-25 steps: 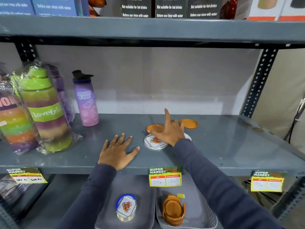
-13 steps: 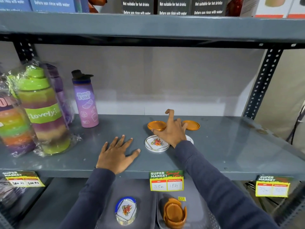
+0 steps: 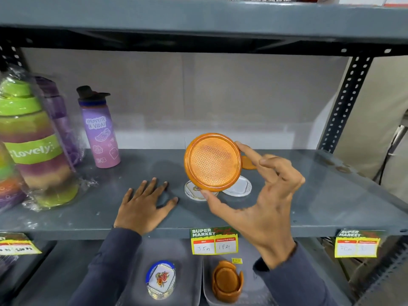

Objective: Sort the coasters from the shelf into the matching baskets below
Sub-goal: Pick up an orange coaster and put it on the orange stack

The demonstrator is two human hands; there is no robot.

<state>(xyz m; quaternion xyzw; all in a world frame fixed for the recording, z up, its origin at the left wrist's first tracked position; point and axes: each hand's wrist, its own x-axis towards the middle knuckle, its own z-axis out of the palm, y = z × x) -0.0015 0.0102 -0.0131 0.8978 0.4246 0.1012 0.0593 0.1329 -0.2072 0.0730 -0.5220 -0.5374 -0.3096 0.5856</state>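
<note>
My right hand (image 3: 265,202) holds a round orange coaster (image 3: 213,162) upright above the grey shelf (image 3: 309,195), pinched by its rim between thumb and fingers. My left hand (image 3: 143,204) lies flat and spread on the shelf. Behind the held coaster, two white patterned coasters (image 3: 239,187) lie on the shelf, and part of another orange coaster (image 3: 248,162) shows. Below, the left grey basket (image 3: 189,272) holds a stack of white floral coasters (image 3: 161,280). The right grey basket (image 3: 207,283) holds orange coasters (image 3: 227,281) in a holder.
A purple water bottle (image 3: 100,131) and wrapped, striped bottles (image 3: 37,146) stand at the shelf's left. Yellow price tags (image 3: 214,241) hang on the shelf's front edge. A perforated upright post (image 3: 344,102) is at the right, with another shelf overhead.
My right hand has picked an orange coaster off the shelf and raised it toward me, tilted upright. My left hand stays flat on the shelf. The camera has moved closer.
</note>
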